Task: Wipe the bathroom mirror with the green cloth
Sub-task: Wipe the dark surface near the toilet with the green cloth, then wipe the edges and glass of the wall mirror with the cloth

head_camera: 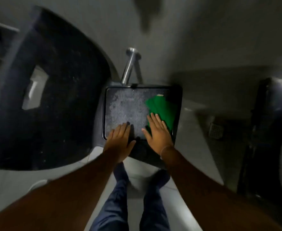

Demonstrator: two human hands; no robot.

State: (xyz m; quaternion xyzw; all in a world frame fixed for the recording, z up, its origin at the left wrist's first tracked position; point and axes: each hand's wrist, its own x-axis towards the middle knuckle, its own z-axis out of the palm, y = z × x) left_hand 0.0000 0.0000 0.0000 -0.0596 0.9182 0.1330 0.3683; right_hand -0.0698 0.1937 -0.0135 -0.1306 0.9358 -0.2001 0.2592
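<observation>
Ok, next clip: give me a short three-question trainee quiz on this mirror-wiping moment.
1. True or false: the right hand presses flat on the green cloth.
2. Which part of the mirror looks filmy and grey? A) left and middle B) only the right edge
3. Fill in: the left hand lies flat on the mirror's ____ edge.

Key: 1 true; 2 A; 3 lower, near its left corner, without any cloth.
</observation>
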